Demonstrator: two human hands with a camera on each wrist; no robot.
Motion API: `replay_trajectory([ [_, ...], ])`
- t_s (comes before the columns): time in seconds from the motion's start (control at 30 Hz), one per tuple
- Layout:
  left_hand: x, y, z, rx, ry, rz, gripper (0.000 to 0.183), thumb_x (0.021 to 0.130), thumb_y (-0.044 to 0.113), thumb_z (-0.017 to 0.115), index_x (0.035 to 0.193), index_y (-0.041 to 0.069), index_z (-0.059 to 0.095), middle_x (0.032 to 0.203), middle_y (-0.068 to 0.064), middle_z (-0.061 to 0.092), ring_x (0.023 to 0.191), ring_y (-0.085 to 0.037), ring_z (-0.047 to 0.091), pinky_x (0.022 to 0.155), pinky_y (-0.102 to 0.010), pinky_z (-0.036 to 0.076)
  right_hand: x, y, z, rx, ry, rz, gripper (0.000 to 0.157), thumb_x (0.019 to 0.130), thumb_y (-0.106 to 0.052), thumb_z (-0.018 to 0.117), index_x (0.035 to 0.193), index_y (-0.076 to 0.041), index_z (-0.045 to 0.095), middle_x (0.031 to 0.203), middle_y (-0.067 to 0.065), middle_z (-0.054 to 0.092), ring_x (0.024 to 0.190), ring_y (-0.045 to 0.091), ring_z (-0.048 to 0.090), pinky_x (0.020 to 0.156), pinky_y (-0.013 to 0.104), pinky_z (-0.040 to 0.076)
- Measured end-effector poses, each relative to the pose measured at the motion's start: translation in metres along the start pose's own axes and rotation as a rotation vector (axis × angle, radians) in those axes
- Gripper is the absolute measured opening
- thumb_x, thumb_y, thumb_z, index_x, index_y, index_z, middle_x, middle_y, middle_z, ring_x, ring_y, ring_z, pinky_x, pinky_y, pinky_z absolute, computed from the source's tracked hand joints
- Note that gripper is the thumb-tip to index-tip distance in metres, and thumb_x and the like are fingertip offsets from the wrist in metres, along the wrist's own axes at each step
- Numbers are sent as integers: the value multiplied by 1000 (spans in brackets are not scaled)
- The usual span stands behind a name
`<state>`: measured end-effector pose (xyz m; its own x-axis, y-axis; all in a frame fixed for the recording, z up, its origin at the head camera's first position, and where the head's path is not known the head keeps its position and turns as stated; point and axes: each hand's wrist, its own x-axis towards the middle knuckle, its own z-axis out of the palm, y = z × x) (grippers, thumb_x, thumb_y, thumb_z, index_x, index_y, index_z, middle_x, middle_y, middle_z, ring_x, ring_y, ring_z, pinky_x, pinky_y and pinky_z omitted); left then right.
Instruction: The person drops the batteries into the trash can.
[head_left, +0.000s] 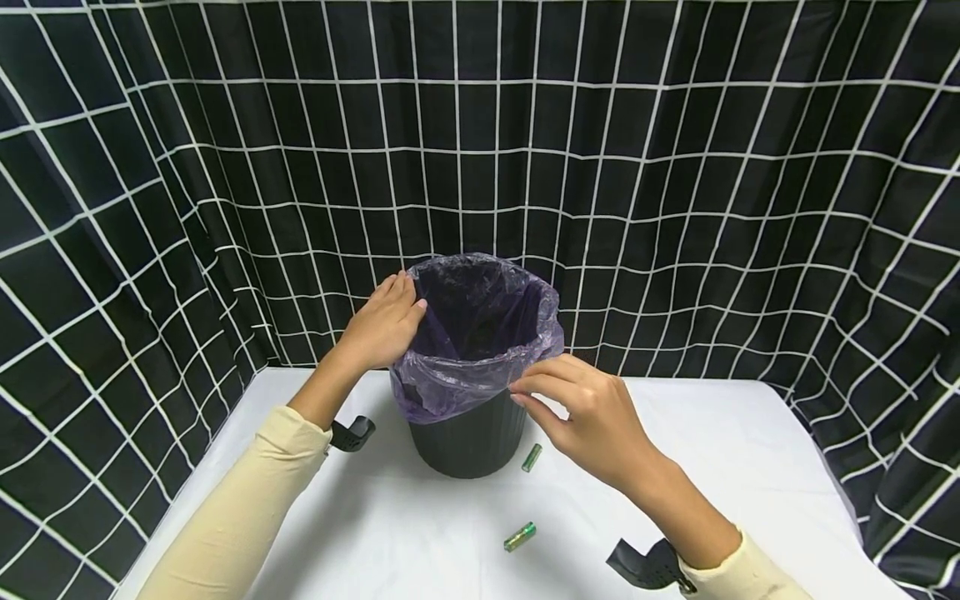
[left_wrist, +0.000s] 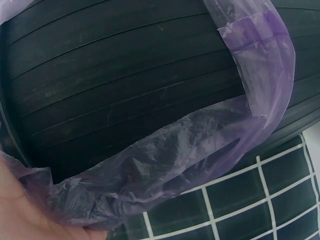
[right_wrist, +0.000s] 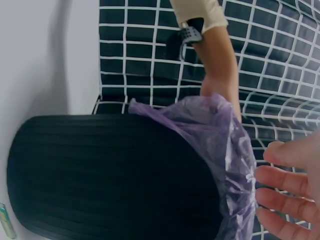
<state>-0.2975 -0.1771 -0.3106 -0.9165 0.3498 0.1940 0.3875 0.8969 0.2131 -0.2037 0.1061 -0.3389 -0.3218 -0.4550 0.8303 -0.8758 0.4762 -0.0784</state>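
A dark ribbed trash bin [head_left: 468,437] stands upright, lined with a translucent purple trash bag [head_left: 450,387] folded out over its rim. The bag's loose hem hangs lower on the left front than on the right. My left hand [head_left: 382,325] rests on the bag at the left of the rim, its fingers extended and its thumb toward the opening. At the right front, my right hand [head_left: 588,412] has its fingertips right at the bag's edge. In the right wrist view its fingers [right_wrist: 282,180] are spread, tips beside the crinkled plastic.
Two green batteries lie on the white tabletop: one battery [head_left: 532,457] right of the bin's base, another battery [head_left: 520,537] closer to the front. Black curtains [head_left: 675,192] with a white grid surround the table [head_left: 420,542] at the back and sides.
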Motion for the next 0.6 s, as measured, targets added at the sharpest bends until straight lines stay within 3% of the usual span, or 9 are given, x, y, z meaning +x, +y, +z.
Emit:
replay_trajectory([
  [0.6,0,-2,0,-1,2,-4,61,110,29,22,154,-14,19,165,-26,13,156,-34,6,127,-39,4,-53,-9,10,88,20,82,5,87,-10,78,92,-12,79,90,-8,73,83,10,68,71,22,55],
])
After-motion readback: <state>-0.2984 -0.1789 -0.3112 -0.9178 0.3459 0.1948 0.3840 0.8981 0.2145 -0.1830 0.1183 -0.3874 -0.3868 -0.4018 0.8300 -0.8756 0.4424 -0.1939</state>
